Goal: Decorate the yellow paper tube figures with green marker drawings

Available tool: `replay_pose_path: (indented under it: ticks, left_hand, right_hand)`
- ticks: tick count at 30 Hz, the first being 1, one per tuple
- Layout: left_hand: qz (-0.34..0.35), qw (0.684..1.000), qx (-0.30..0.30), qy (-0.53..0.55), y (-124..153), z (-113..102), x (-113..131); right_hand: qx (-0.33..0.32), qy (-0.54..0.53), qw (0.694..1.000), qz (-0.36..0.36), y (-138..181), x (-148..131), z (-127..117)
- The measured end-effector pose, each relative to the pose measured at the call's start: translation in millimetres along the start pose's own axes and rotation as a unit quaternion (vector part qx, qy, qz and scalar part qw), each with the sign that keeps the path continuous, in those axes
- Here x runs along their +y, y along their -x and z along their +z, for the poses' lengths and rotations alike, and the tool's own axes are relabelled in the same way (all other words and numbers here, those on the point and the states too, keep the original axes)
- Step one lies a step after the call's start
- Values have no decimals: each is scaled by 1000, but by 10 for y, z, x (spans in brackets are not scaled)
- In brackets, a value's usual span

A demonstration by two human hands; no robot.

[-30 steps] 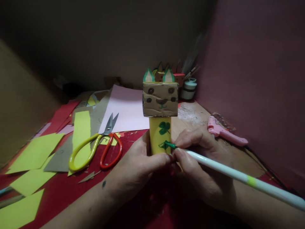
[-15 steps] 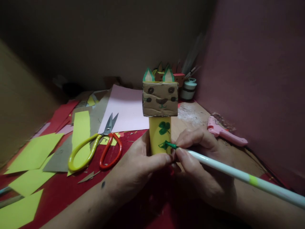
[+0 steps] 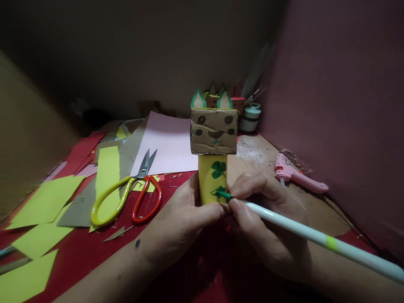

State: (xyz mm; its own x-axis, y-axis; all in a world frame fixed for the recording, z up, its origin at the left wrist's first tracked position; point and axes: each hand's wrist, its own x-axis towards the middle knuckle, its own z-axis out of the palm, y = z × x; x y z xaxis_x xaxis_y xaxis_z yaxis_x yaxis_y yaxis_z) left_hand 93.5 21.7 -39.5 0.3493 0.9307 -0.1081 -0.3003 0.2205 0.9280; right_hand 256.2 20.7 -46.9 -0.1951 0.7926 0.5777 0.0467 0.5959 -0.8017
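The white-barrelled pen [image 3: 315, 235] lies nearest, its long axis running from 4 o'clock up toward the centre, green tip pointing to 10 o'clock and touching the yellow tube [image 3: 210, 179]. The right hand [image 3: 265, 227] has its fingers [image 3: 249, 187] closed together on the pen just behind the tip. The left hand [image 3: 183, 214] clamps the tube's base from 9 o'clock, thumb across the front. The tube stands upright at the centre of the bench [image 3: 252, 155], two green clovers drawn on it, and carries a cardboard cat head [image 3: 214, 131] that faces the camera. Scissors [image 3: 126, 198] lie at 9 o'clock on red paper [image 3: 94, 248], blades toward 1 o'clock. A pink glue gun [image 3: 296, 174] lies at 3 o'clock, and farther back lies a pink sheet [image 3: 167, 145].
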Motion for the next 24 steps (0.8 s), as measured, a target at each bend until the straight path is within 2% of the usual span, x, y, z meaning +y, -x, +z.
replay_pose_path:
  ticks: [9, 14, 24]
  left_hand:
    - [6, 1000, -9, 1, -14, 12, -3]
    - [5, 999, 8, -34, 3, -4, -19]
    - [4, 999, 9, -38, -1, 17, 7]
  right_hand:
    - [11, -6, 1000, 1, 23, 0, -4]
    - [7, 14, 1000, -1, 3, -10, 1]
    - [11, 5, 1000, 0, 6, -8, 7]
